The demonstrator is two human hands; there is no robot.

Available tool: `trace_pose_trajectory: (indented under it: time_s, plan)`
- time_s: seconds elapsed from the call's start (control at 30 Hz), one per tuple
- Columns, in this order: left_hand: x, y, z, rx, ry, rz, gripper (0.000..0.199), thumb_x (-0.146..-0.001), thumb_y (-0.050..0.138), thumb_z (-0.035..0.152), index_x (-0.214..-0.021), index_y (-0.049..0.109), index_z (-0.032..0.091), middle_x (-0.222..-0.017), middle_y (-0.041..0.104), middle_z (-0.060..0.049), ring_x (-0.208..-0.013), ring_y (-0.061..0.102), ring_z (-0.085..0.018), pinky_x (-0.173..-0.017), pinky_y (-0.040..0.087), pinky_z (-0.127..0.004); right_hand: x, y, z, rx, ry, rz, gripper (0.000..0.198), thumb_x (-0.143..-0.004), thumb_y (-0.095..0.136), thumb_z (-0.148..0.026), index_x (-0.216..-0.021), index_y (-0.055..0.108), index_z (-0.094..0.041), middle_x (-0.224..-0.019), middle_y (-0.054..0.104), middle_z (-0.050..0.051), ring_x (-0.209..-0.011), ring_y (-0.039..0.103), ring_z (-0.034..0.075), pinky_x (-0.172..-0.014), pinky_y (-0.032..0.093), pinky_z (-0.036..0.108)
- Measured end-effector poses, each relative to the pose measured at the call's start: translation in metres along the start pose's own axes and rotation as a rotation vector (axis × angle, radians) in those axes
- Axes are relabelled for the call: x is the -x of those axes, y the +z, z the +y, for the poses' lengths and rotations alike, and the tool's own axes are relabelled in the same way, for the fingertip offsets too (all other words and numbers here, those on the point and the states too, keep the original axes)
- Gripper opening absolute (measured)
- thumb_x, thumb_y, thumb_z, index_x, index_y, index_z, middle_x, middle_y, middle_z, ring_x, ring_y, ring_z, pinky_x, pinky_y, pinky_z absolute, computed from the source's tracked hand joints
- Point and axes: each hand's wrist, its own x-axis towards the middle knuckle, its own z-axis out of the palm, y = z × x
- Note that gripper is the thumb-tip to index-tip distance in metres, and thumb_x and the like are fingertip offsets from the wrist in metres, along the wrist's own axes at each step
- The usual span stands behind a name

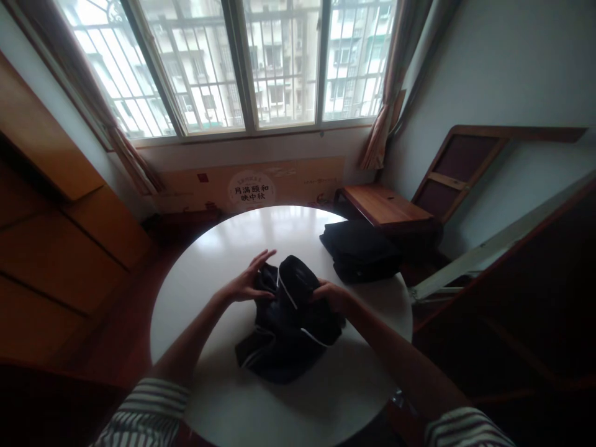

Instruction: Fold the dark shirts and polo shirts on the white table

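A dark garment with thin white piping (291, 347) lies bunched on the round white table (205, 347). Part of it stands up in a rounded fold between my hands. At its left side is my left hand (246, 284), thumb and fingers spread apart, with the thumb close to the cloth. My right hand (331, 295) has its fingers closed on the upper right part of the garment, and some of those fingers are hidden by cloth. What kind of garment it is cannot be made out.
A stack of folded black cloth (361, 248) rests at the table's back right edge. Beyond it stands a low wooden table (386, 208). A printed cardboard panel (298, 177) leans below the barred window. Wooden cabinets (41, 248) line the left side.
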Motion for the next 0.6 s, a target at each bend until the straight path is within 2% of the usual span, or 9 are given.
trace_pose_trajectory:
  time_s: [0.07, 0.13, 0.17, 0.23, 0.3, 0.33, 0.47, 0.53, 0.6]
  plan:
    - [0.001, 0.01, 0.009, -0.023, 0.034, -0.167, 0.06, -0.079, 0.072, 0.047, -0.131, 0.054, 0.023, -0.127, 0.059, -0.01, -0.126, 0.05, -0.028, -0.115, 0.03, -0.046, 0.004, 0.0, -0.011, -0.073, 0.077, -0.012, 0.04, -0.049, 0.073, -0.015, -0.088, 0.064, -0.015, -0.063, 0.064, -0.001, -0.058, 0.063, 0.017, -0.055, 0.051, 0.026]
    - [0.006, 0.014, 0.022, -0.072, 0.032, -0.249, 0.029, -0.088, 0.062, 0.041, -0.108, 0.064, 0.021, -0.097, 0.066, -0.002, -0.095, 0.062, -0.019, -0.112, 0.032, -0.046, 0.007, -0.001, -0.025, -0.105, 0.057, 0.061, 0.041, -0.051, 0.075, -0.014, -0.09, 0.063, -0.015, -0.064, 0.065, -0.001, -0.058, 0.063, 0.016, -0.054, 0.051, 0.024]
    - [0.01, 0.012, 0.028, -0.084, 0.008, -0.247, 0.021, -0.091, 0.057, 0.038, -0.096, 0.064, 0.019, -0.085, 0.063, 0.001, -0.081, 0.061, -0.015, -0.106, 0.038, -0.044, 0.009, -0.002, -0.032, -0.118, 0.027, 0.108, 0.04, -0.054, 0.077, -0.016, -0.092, 0.063, -0.016, -0.066, 0.065, -0.001, -0.059, 0.063, 0.016, -0.054, 0.052, 0.024]
    - [0.023, 0.002, 0.04, -0.078, -0.091, -0.179, 0.023, -0.093, 0.051, 0.034, -0.081, 0.059, 0.017, -0.071, 0.056, 0.003, -0.064, 0.053, -0.011, -0.083, 0.049, -0.032, 0.013, -0.003, -0.045, -0.145, -0.044, 0.177, 0.037, -0.063, 0.08, -0.024, -0.094, 0.062, -0.017, -0.073, 0.067, 0.0, -0.062, 0.064, 0.014, -0.056, 0.053, 0.023]
    - [0.039, -0.011, 0.053, -0.06, -0.19, -0.08, 0.022, -0.092, 0.052, 0.032, -0.076, 0.055, 0.016, -0.067, 0.051, 0.004, -0.06, 0.048, -0.01, -0.063, 0.044, -0.024, 0.019, -0.003, -0.049, -0.126, -0.056, 0.136, 0.04, -0.067, 0.083, -0.031, -0.099, 0.062, -0.017, -0.082, 0.068, 0.002, -0.067, 0.065, 0.014, -0.057, 0.054, 0.023]
    - [0.048, -0.017, 0.06, -0.043, -0.222, -0.039, 0.02, -0.09, 0.053, 0.031, -0.077, 0.055, 0.016, -0.068, 0.052, 0.003, -0.061, 0.048, -0.011, -0.06, 0.042, -0.023, 0.022, -0.002, -0.047, -0.081, -0.039, 0.083, 0.048, -0.065, 0.085, -0.03, -0.103, 0.061, -0.017, -0.086, 0.068, 0.003, -0.07, 0.066, 0.015, -0.057, 0.055, 0.023]
    - [0.08, -0.028, 0.089, 0.188, -0.313, -0.01, 0.017, -0.088, 0.06, 0.032, -0.085, 0.06, 0.015, -0.081, 0.059, 0.0, -0.07, 0.055, -0.013, -0.062, 0.046, -0.022, 0.037, 0.004, -0.024, 0.112, -0.018, -0.088, 0.09, -0.043, 0.092, -0.011, -0.124, 0.054, -0.021, -0.093, 0.066, 0.0, -0.08, 0.065, 0.017, -0.061, 0.055, 0.022]
    - [0.094, -0.032, 0.098, 0.34, -0.425, 0.007, 0.021, -0.087, 0.063, 0.037, -0.09, 0.063, 0.016, -0.081, 0.062, -0.001, -0.07, 0.059, -0.014, -0.06, 0.049, -0.023, 0.045, 0.004, -0.02, 0.143, -0.025, -0.179, 0.094, -0.045, 0.09, -0.009, -0.13, 0.051, -0.021, -0.098, 0.067, 0.001, -0.085, 0.065, 0.018, -0.067, 0.055, 0.023]
    - [0.105, -0.042, 0.098, 0.419, -0.525, 0.196, 0.027, -0.082, 0.07, 0.04, -0.094, 0.065, 0.016, -0.08, 0.065, -0.002, -0.07, 0.062, -0.016, -0.059, 0.052, -0.024, 0.049, 0.0, -0.028, 0.169, -0.035, -0.268, 0.091, -0.052, 0.087, -0.012, -0.134, 0.05, -0.021, -0.107, 0.066, 0.004, -0.093, 0.065, 0.019, -0.076, 0.055, 0.027]
